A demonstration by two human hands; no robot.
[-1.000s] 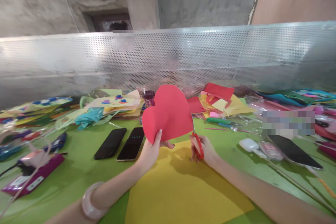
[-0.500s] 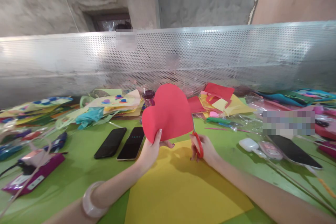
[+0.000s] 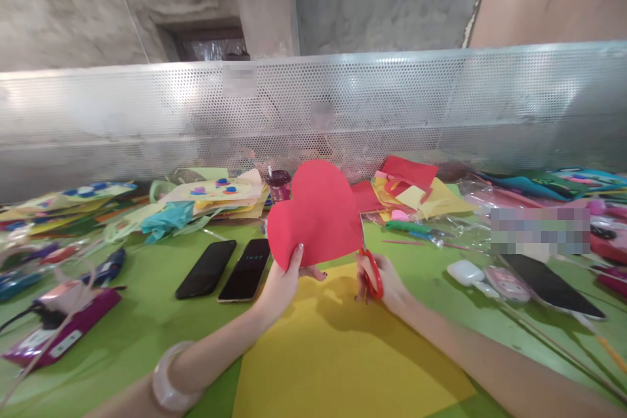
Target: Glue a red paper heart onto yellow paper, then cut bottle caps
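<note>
A red paper heart [image 3: 318, 215] is held up over the table, its lower left edge pinched by my left hand [image 3: 289, 274]. The thumb lies on the near face and the other fingers are behind the paper. My right hand [image 3: 382, 281] is closed around a pair of scissors [image 3: 373, 273] with red handles. Their blades point upward beside the heart's lower right edge; I cannot tell whether they touch it. Below both hands a large yellow paper sheet [image 3: 353, 359] lies on the green table [image 3: 142, 326].
Left of the hands lie two phones [image 3: 206, 268] [image 3: 245, 271]. A purple power strip [image 3: 63, 333] sits farther left. On the right are a white earphone case [image 3: 464, 272] and another phone [image 3: 551, 284]. Coloured papers [image 3: 406, 173] and a dark cup [image 3: 279, 186] line the perforated metal barrier [image 3: 392, 98].
The whole view has shifted very slightly. Both hands keep their holds on the heart and the scissors, with almost no other visible difference.
</note>
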